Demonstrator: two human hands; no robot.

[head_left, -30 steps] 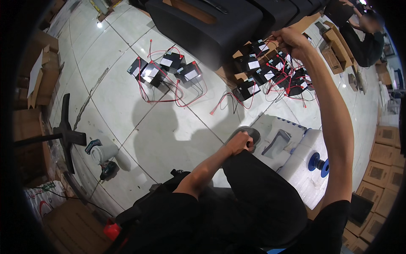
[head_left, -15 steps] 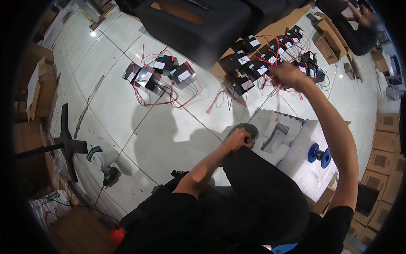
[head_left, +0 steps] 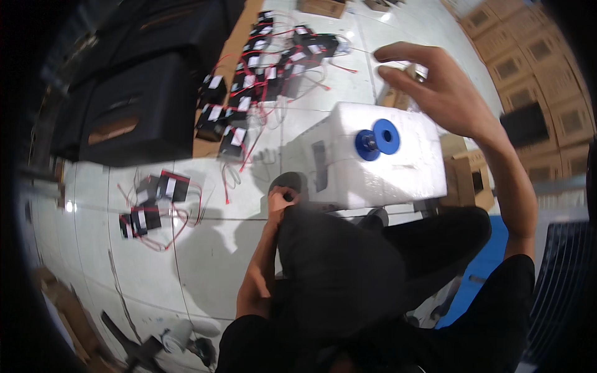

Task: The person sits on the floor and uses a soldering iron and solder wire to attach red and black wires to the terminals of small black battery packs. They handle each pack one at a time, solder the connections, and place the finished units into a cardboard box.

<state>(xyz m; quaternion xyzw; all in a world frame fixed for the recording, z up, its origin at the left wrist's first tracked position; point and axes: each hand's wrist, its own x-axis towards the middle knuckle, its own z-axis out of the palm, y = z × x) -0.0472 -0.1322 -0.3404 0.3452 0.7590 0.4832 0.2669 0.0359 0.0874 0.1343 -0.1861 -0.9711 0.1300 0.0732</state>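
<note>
White rough foam block (head_left: 373,158) on pale glossy tile floor (head_left: 205,248), long axis left-right; blue plastic spool (head_left: 377,138) on its top. Left hand (head_left: 281,202) curled closed on dark round object (head_left: 291,182) at block's lower-left corner. Right hand (head_left: 435,87) raised above block, fingers half-open, thin item pinched, unclear. Black battery packs with white rectangular labels and red wires (head_left: 249,87) upper-left of block.

The right hand (head_left: 435,84) is hovering in the upper right of the frame, raised on a bent arm that is climbing from the lower right corner, thumb and forefinger curling toward each other with a gap between them. The left hand (head_left: 283,202) is sitting near the centre, fingers curled, apparently closed on something dark, though that is hard to tell. Its forearm is running down toward the lower middle.
</note>
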